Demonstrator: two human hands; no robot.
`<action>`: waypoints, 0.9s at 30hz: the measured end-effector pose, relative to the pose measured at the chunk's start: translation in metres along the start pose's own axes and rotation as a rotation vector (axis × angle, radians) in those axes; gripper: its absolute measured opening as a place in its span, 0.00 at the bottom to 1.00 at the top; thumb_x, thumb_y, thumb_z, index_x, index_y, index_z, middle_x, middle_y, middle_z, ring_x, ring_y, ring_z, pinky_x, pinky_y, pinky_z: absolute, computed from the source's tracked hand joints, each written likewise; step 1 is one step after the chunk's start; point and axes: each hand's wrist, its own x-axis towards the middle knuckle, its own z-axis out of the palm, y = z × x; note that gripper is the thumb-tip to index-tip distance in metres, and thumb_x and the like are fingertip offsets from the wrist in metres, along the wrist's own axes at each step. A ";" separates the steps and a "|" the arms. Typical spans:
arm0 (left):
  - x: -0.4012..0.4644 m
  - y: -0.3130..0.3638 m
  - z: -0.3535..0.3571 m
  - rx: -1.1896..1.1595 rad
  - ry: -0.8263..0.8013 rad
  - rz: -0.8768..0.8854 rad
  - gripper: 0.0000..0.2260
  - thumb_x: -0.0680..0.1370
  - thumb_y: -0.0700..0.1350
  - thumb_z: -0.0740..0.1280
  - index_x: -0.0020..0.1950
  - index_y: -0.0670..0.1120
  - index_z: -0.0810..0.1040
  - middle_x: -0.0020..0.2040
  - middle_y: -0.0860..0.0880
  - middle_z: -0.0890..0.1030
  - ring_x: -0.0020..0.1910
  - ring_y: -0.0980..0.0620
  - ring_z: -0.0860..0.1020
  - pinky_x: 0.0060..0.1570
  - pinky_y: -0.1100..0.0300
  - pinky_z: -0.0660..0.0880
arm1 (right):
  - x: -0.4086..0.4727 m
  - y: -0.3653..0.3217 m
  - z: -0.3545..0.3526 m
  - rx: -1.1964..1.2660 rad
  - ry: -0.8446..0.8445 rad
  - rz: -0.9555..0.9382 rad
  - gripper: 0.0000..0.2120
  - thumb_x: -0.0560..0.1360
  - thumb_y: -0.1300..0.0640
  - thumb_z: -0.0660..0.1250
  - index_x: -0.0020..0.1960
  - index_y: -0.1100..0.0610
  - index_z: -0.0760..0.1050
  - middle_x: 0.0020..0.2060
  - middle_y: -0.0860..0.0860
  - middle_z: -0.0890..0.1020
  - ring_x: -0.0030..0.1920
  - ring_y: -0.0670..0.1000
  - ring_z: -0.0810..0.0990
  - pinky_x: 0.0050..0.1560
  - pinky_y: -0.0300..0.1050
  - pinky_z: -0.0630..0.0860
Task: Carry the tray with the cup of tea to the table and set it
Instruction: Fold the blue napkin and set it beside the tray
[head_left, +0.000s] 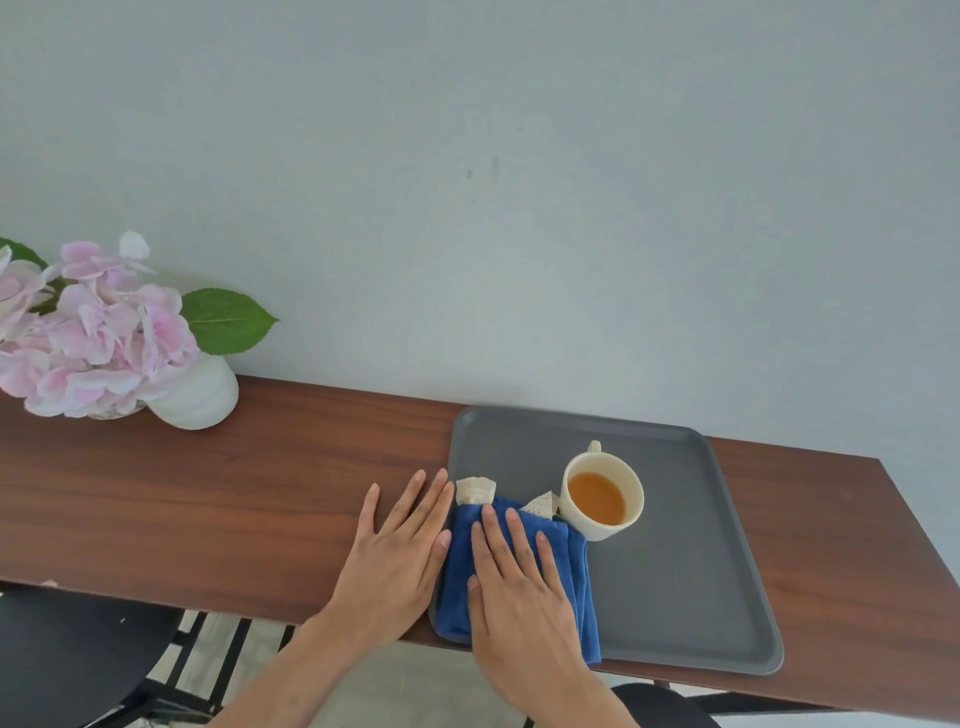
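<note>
Far left: pink flowers (85, 332) with green leaves, standing in a rounded white vase (200, 395) at the back of a brown wood-grain surface (218, 499) that runs along a pale wall (519, 182). Lower left, under the surface's near edge: a black chair (72, 654), partly in view. Centre: left hand (397, 551), palm down with fingers spread and straight, lying flat on the surface just beside the left rim of the tray, holding nothing. Next to it: right hand (519, 587), also flat and spread, pressing down on a folded blue cloth (519, 566) without gripping it. The cloth occupies the near-left corner of the tray, covering part of its left rim. Two pale paper packets (475, 490) peek out from beyond the cloth's far edge, one at the left, one close to the cup. Right of centre: grey rectangular tray (691, 582), resting flat on the surface with its near rim at the surface's front edge. On it stands an upright cream cup (602, 493) of amber tea (597, 497), handle pointing away toward the wall, just beside the cloth.
</note>
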 end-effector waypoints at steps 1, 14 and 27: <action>0.001 -0.001 0.001 0.004 0.001 0.002 0.26 0.86 0.55 0.40 0.84 0.50 0.50 0.84 0.54 0.51 0.83 0.54 0.47 0.79 0.35 0.55 | 0.007 0.001 0.002 0.013 -0.013 -0.007 0.27 0.85 0.49 0.50 0.82 0.54 0.56 0.81 0.51 0.55 0.81 0.54 0.51 0.74 0.51 0.35; 0.001 -0.003 0.005 0.031 -0.001 -0.004 0.27 0.86 0.57 0.37 0.84 0.51 0.52 0.84 0.55 0.52 0.83 0.55 0.47 0.79 0.35 0.55 | 0.098 0.014 0.015 0.048 -0.013 -0.030 0.39 0.82 0.48 0.61 0.83 0.54 0.40 0.82 0.51 0.39 0.80 0.54 0.33 0.79 0.55 0.35; -0.001 0.001 0.007 0.073 0.024 -0.031 0.26 0.86 0.54 0.45 0.83 0.50 0.56 0.84 0.52 0.56 0.83 0.49 0.54 0.77 0.36 0.61 | 0.071 0.016 0.018 0.067 0.004 -0.072 0.37 0.82 0.47 0.58 0.83 0.52 0.42 0.81 0.48 0.40 0.80 0.52 0.35 0.80 0.55 0.37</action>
